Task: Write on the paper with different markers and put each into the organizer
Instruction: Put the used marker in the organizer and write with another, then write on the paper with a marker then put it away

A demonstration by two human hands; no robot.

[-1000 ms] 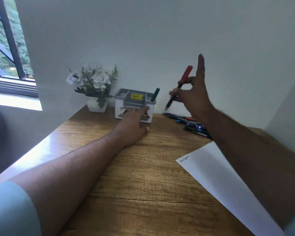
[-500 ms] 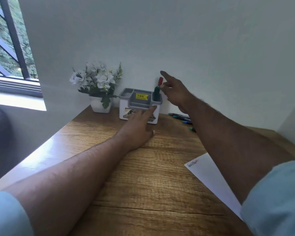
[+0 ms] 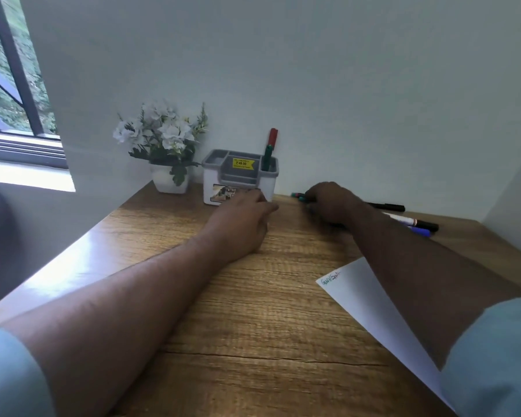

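Across the lower two thirds of the frame runs the wooden desk (image 3: 253,311), its grain dark brown, with a glare patch along its left edge. Above it stands a plain pale wall (image 3: 313,70), and in the upper left corner a window (image 3: 9,85) with dark bars shows greenery outside.

From the lower corners two bare forearms in light blue sleeves reach toward the middle of the picture. At the lower right a white sheet of paper (image 3: 370,302) lies on the desk, partly under the right forearm, with a short line of green and red writing at its upper left corner.

Just left of centre the left hand (image 3: 247,218) rests palm down on the desk, fingers fairly straight, their tips touching the front of the organizer (image 3: 214,179). This white box with grey compartments stands against the wall and bears a yellow price sticker. A red marker (image 3: 273,136) and a green marker (image 3: 267,158) stand upright in its right-hand compartment.

Right of centre the right hand (image 3: 331,203) lies over a row of loose markers (image 3: 415,222) on the desk, fingers curled down onto them; whether it grips one I cannot tell.

Left of the organizer sits a white pot of pale flowers (image 3: 163,139).
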